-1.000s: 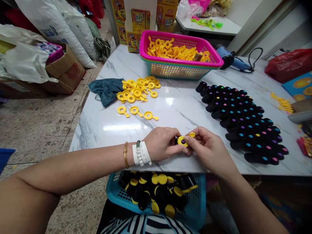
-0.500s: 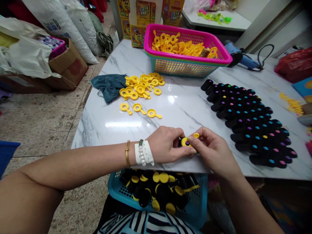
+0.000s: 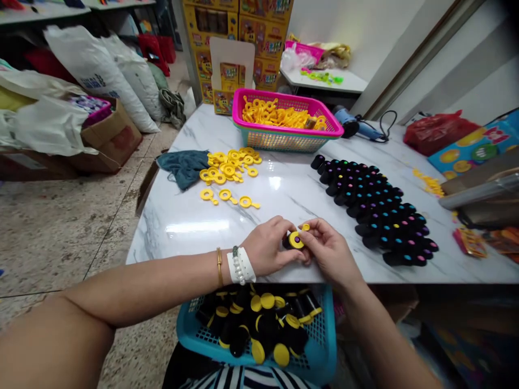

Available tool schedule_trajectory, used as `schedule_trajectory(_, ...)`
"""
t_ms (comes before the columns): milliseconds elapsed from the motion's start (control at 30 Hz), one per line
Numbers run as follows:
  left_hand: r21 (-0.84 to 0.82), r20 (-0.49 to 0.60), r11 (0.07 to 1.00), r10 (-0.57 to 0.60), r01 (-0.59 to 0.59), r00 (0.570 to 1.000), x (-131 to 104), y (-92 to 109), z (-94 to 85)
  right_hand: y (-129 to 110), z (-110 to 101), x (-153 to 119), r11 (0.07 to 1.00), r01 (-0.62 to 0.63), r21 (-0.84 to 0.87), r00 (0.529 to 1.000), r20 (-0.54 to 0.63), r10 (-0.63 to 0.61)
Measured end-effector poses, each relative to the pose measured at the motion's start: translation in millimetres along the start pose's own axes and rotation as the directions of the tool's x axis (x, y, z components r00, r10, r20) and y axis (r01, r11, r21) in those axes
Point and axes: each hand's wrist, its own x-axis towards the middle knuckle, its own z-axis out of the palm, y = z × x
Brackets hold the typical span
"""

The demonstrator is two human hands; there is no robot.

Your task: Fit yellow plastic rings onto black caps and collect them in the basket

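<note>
My left hand is wrapped round a small black cylinder near the table's front edge. A yellow ring piece sits on the cylinder's end, with a purple dot in its centre. My right hand pinches the ring piece by its tab side, where a small round yellow end sticks up. Three loose yellow ring pieces lie beyond my hands, in front of a larger yellow pile. On the right, several black cylinders with coloured dots lie in rows.
A pink-rimmed basket of yellow pieces stands at the back beside a blue tool. A dark cloth lies at the left. Below the table edge, a blue basket holds black cylinders with yellow caps.
The camera view has tilted up, showing more of the background. My left fingers have shifted slightly, and the ring piece now faces the camera more. Both hands keep their hold.
</note>
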Motion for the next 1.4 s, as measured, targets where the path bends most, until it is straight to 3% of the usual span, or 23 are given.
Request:
schedule_trajectory(133,0.053,0.051,0.998,0.023,-0.025,0.998,1.0,-3.7,-0.3,-1.5,-13.9,6.0,0.984,-0.118,0.131,0.989,0.109,0.104)
schedule_trajectory(267,0.074,0.090,0.996,0.044,-0.050,0.995,1.1,-6.0,-2.9,-6.9,-22.8,11.1,0.965,-0.184,0.189,0.977,0.143,0.158)
schedule_trajectory(367,0.088,0.094,0.995,0.046,-0.054,0.994,1.1,-5.4,-3.0,-8.6,-19.7,6.0,0.986,-0.145,0.077,0.981,0.143,0.133)
schedule_trajectory(500,0.115,0.106,0.993,0.011,-0.023,0.994,3.1,-3.4,-1.9,-8.7,-11.4,-6.7,0.994,-0.061,-0.095,0.997,0.038,0.065)
schedule_trajectory(867,0.164,0.168,0.986,-0.036,0.009,0.985,5.4,-0.6,-3.1,-8.5,-5.1,4.6,0.982,-0.176,0.069,0.984,0.042,0.173)
schedule_trajectory(1400,-0.021,0.147,0.996,-0.087,0.091,0.985,4.8,5.4,-4.5,-5.5,-3.4,-3.2,0.993,-0.094,-0.067,0.995,0.019,0.095)
